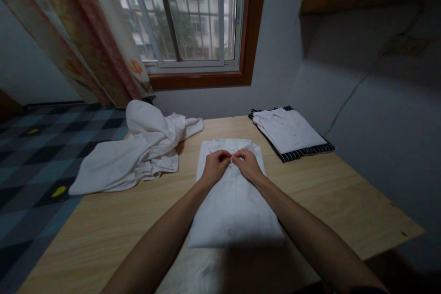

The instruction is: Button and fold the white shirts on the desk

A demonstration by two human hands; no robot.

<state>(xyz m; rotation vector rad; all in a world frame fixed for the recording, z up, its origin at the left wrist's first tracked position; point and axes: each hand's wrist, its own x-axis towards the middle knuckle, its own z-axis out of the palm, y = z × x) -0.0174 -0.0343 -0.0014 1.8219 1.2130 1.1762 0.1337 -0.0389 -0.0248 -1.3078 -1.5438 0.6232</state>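
A folded white shirt [234, 202] lies flat in the middle of the wooden table [344, 202], collar end away from me. My left hand [215, 165] and my right hand [246, 163] rest side by side on its upper part, just below the collar. Both hands have their fingers curled and pinched together on the shirt's front placket, fingertips nearly touching each other. Whether they hold a button I cannot make out.
A crumpled white garment [138, 151] lies at the table's left, hanging over the edge. At the back right sits a stack of folded clothes [289, 131], white on dark striped. A window [193, 14] with a patterned curtain [86, 32] is behind.
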